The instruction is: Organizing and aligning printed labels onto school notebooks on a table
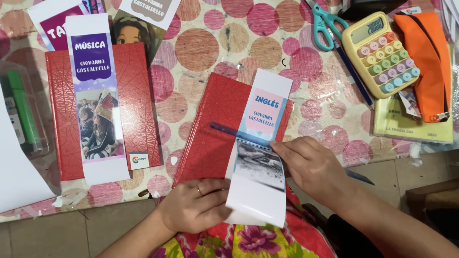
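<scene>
The table point(210, 43) is covered with a pale cloth printed with pink and red circles, and its near edge runs across the lower part of the view; below it a grey tiled floor point(52, 234) shows. A red notebook point(215, 129) lies near this edge, in the middle, with a long paper strip point(260, 153) laid over its right side. The left hand point(193, 205) rests on the lower corner of the notebook, its fingers pressed together and curled onto the bottom of the strip. The right hand point(313, 167) presses a blue translucent ruler point(234, 131) across the strip, fingers close together and flat. To the left lies a second red notebook point(103, 110) that carries its own strip. At the far right of the table are a yellow calculator point(380, 52), an orange pencil case point(428, 57), a thin yellow book point(411, 126) and teal scissors point(325, 24). A flowered cloth point(248, 239) shows at the bottom, on the person's lap.
</scene>
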